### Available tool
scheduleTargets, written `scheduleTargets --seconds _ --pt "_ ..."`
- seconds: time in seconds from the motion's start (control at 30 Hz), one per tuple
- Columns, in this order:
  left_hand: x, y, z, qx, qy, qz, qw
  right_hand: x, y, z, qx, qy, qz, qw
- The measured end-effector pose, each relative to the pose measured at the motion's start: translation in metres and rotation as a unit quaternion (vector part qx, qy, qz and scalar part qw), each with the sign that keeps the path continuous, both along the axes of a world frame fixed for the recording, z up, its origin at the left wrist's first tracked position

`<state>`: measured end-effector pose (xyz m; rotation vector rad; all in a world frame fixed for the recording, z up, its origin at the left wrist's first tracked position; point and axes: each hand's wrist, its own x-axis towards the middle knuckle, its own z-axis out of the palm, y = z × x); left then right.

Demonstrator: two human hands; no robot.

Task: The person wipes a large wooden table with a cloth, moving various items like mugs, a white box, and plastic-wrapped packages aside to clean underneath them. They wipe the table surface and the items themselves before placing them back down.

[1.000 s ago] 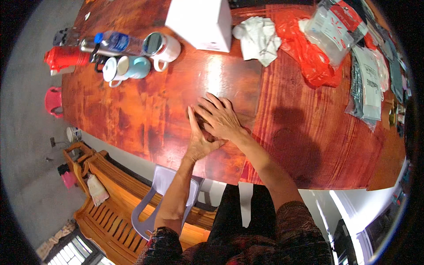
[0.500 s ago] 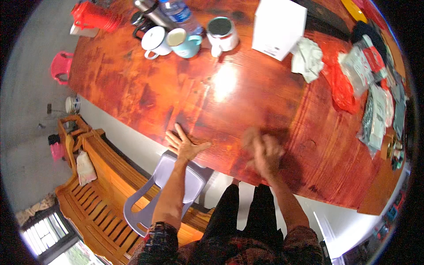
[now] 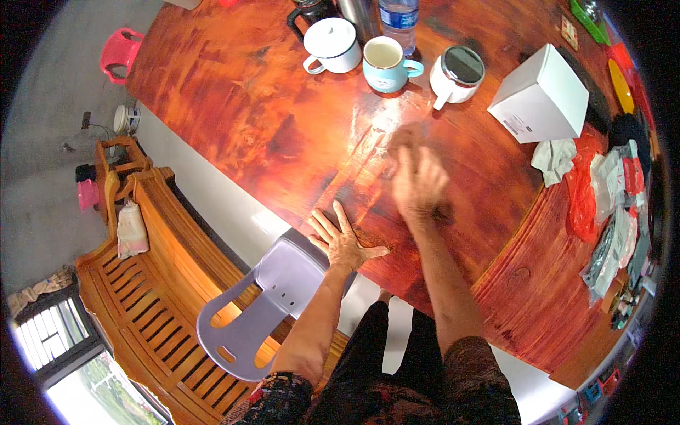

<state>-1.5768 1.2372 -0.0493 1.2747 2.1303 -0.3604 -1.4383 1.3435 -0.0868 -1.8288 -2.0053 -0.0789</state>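
The left hand [image 3: 343,241] lies flat, fingers spread, on the near edge of the glossy reddish wooden table [image 3: 283,127]. The right hand [image 3: 418,180], blurred, fingers loosely apart, holds nothing and hovers over the tabletop. Beyond it to the right stands a white cardboard box [image 3: 542,95] with a small dark label, beside clear plastic packets [image 3: 623,205].

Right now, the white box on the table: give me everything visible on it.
The white box is a plain, roughly cubic carton, cardboard by the look, closed. It shows a small dark printed label near a lower corner. It rests on the red-brown wooden table, toward the far right, turned at an angle. A white lidded mug stands just left of it; a crumpled white cloth lies just in front of it. Neither hand touches it; the blurred right hand is nearest.
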Motion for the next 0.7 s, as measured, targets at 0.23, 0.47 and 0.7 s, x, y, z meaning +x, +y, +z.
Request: scheduleTargets --seconds 0.23,0.47,0.7 --pt "-0.007 -0.006 -0.016 0.007 0.008 -0.023 1.000 -0.109 -0.001 0.011 -0.045 0.094 0.238 0.966" --pt "-0.004 -0.003 -0.004 0.013 -0.004 0.011 1.000 -0.002 0.007 0.003 -0.080 0.011 0.031 0.996" --pt "0.002 -0.006 -0.005 0.051 0.001 -0.009 0.999 0.188 -0.040 -0.010 -0.042 -0.121 -0.254 0.959"
